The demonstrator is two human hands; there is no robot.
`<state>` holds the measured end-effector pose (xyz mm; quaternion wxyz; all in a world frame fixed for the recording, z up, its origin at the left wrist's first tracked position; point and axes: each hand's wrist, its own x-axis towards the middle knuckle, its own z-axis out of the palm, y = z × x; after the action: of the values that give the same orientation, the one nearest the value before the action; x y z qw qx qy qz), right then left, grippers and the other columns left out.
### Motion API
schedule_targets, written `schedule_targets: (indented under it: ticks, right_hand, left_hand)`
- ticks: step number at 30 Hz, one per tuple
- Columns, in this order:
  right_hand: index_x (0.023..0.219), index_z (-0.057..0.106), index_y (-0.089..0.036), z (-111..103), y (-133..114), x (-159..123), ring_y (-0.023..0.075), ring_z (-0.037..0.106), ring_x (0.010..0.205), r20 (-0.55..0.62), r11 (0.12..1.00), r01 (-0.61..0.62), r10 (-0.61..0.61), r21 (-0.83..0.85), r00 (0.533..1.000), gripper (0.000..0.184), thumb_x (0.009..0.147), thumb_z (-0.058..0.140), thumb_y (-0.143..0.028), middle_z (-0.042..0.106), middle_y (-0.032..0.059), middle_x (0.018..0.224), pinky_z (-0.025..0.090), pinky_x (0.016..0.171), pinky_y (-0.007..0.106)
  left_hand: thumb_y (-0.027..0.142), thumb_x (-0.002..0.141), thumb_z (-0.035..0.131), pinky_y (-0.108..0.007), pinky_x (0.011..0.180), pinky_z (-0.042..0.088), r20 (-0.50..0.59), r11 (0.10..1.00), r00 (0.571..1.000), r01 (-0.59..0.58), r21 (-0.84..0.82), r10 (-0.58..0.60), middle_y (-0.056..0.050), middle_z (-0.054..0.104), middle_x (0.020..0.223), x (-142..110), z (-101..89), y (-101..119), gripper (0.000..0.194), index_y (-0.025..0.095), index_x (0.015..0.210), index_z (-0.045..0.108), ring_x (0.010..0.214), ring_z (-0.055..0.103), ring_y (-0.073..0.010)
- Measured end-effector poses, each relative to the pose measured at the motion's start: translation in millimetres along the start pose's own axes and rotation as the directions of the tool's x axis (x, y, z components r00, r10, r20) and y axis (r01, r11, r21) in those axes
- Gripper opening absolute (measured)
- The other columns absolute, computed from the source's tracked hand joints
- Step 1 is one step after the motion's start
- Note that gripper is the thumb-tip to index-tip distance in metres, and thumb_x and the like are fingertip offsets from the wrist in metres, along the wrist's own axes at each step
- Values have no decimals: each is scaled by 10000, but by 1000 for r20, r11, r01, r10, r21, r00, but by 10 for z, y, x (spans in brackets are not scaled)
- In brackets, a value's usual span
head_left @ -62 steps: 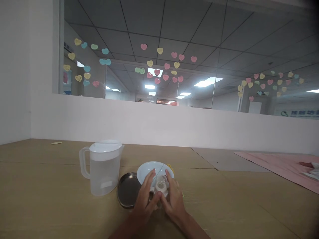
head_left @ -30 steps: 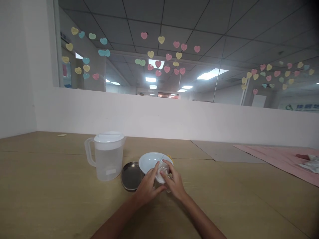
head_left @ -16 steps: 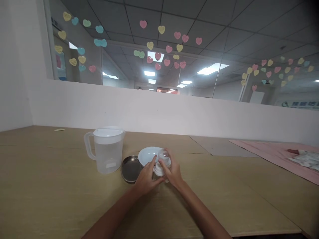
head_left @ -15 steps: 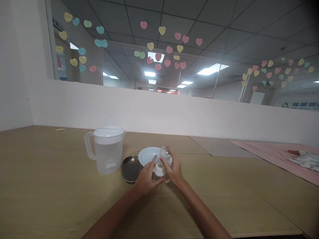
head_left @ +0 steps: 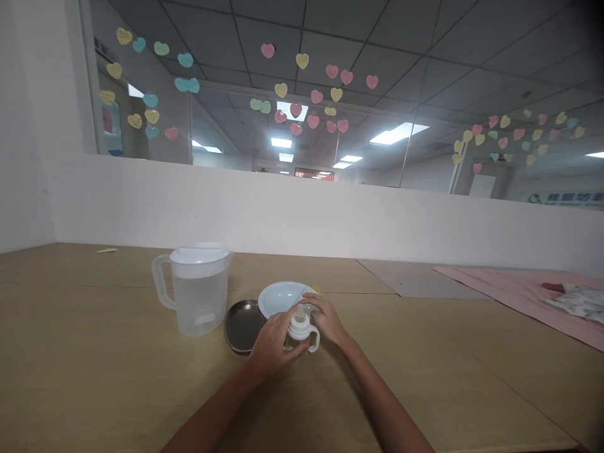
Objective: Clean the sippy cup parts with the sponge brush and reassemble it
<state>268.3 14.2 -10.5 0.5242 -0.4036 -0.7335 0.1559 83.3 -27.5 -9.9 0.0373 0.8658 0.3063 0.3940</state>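
Observation:
A baby bottle [head_left: 299, 327] with a white collar, a pale teat and a white side handle stands upright near the middle of the table. My left hand [head_left: 274, 343] is wrapped around its left side. My right hand [head_left: 326, 319] is just behind and to the right of the bottle, its fingers curled on a clear dome cap [head_left: 309, 309], partly hidden by the fingers and teat. Behind both hands sits a shallow white bowl [head_left: 278, 296]. Left of the bottle lies a dark metal dish [head_left: 243, 326], its right edge close to my left hand.
A translucent lidded pitcher [head_left: 201, 292] of clear liquid stands at left, its handle pointing left. Something small and yellow [head_left: 316, 290] shows behind the bowl. Pink cloth [head_left: 495, 289] covers the right rear of the wooden table [head_left: 425, 371]. A white wall runs along the back.
My right hand has taken the clear cap from above the teat to behind the bottle, lower down. The bottle's teat and handle now show. The view has shifted slightly.

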Motion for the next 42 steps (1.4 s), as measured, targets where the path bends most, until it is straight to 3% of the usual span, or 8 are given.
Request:
schedule_targets:
  ticks: [5, 11, 16, 19, 24, 32, 38, 42]
  right_hand:
    - [824, 693, -202, 20, -58, -13, 190, 562, 938, 11, 994, 4, -3, -110, 1000, 283, 765, 416, -210, 655, 49, 956, 373, 897, 370]
    - [562, 579, -173, -14, -228, -62, 155, 519, 663, -129, 975, -6, -23, -221, 991, 498, 892, 285, -402, 576, 32, 603, 380, 739, 313]
    - [763, 577, -180, 46, -425, -114, 167, 482, 753, 55, 941, 207, -200, -269, 978, 301, 777, 502, -471, 562, 31, 750, 374, 718, 291]
    - [753, 565, -186, 130, -450, -139, 171, 472, 757, 58, 927, 202, -194, -316, 979, 276, 694, 606, -453, 543, 27, 748, 376, 711, 289]
    - [728, 596, -185, 116, -468, -127, 144, 504, 731, 56, 987, 65, -58, -145, 997, 230, 658, 654, -396, 536, 1, 742, 405, 686, 259]
    - [1044, 624, -217, -186, -503, -52, 209, 542, 1014, 398, 911, -216, 63, 352, 915, 420, 632, 682, -273, 607, 46, 1058, 393, 896, 353]
    - [908, 654, -178, -160, -236, 16, 212, 582, 905, -77, 888, -185, 238, 421, 968, 293, 723, 557, -384, 667, 67, 867, 407, 874, 388]
    - [1026, 621, -191, -148, -336, -3, 200, 566, 965, 121, 907, -160, 121, 389, 985, 386, 762, 530, -458, 647, 74, 984, 395, 907, 375]
  left_hand:
    - [461, 759, 544, -382, 920, 383, -12, 1000, 1000, 10, 15, -10, -108, 519, 1220, -13, 22, -15, 707, 192, 1351, 268, 1084, 486, -252]
    - [461, 718, 592, -407, 930, 366, -37, 998, 997, 66, -6, -66, -143, 497, 1234, -12, 47, -9, 824, 163, 1378, 199, 1096, 470, -271]
    - [432, 678, 635, -415, 924, 368, -68, 990, 991, 112, -85, -117, -126, 525, 1189, 1, 55, -6, 850, 189, 1377, 217, 1070, 481, -267]
    - [407, 654, 661, -398, 906, 387, -40, 976, 987, 145, -163, -154, -103, 566, 1111, 12, 53, -31, 874, 191, 1378, 220, 1010, 519, -244]
    - [414, 589, 721, -405, 922, 380, 29, 926, 973, 227, -301, -229, -103, 560, 1147, 46, 10, -28, 963, 190, 1377, 216, 1066, 504, -261]
    - [398, 626, 705, -360, 869, 431, 139, 859, 962, 273, -433, -235, -100, 574, 1168, 85, -125, 77, 932, 216, 1381, 189, 1047, 542, -247]
    - [413, 621, 705, -376, 926, 391, 126, 883, 962, 271, -383, -241, -96, 557, 1190, 69, -106, 55, 901, 213, 1365, 237, 1096, 510, -248]
    - [407, 644, 688, -378, 935, 384, 110, 901, 972, 235, -365, -209, -95, 526, 1229, 78, -112, 76, 860, 220, 1361, 252, 1102, 501, -242]
